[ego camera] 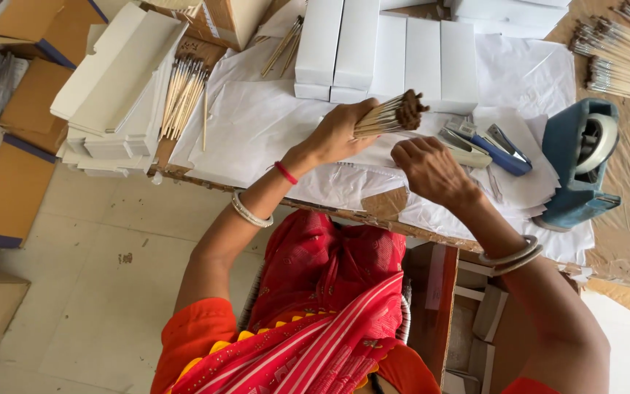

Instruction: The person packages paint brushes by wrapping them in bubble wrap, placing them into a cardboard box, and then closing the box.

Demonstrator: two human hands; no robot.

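My left hand (pixel 340 131) grips a bundle of thin pale-handled brushes (pixel 391 115) with dark brown tips, held slanting up to the right over the white paper sheets (pixel 257 124) on the table. My right hand (pixel 428 169) rests just below and right of the bundle's tips, fingers curled, knuckles up; whether it pinches anything is hidden. Both wrists wear bangles, and the left also has a red band.
Long white boxes (pixel 388 51) stand behind the hands. A blue tape dispenser (pixel 581 164) and a blue-and-white stapler (pixel 486 144) lie at the right. More brushes (pixel 184 95) sit left beside stacked flat white cartons (pixel 114 80), others at top right (pixel 621 55). Cardboard boxes (pixel 9 175) line the floor.
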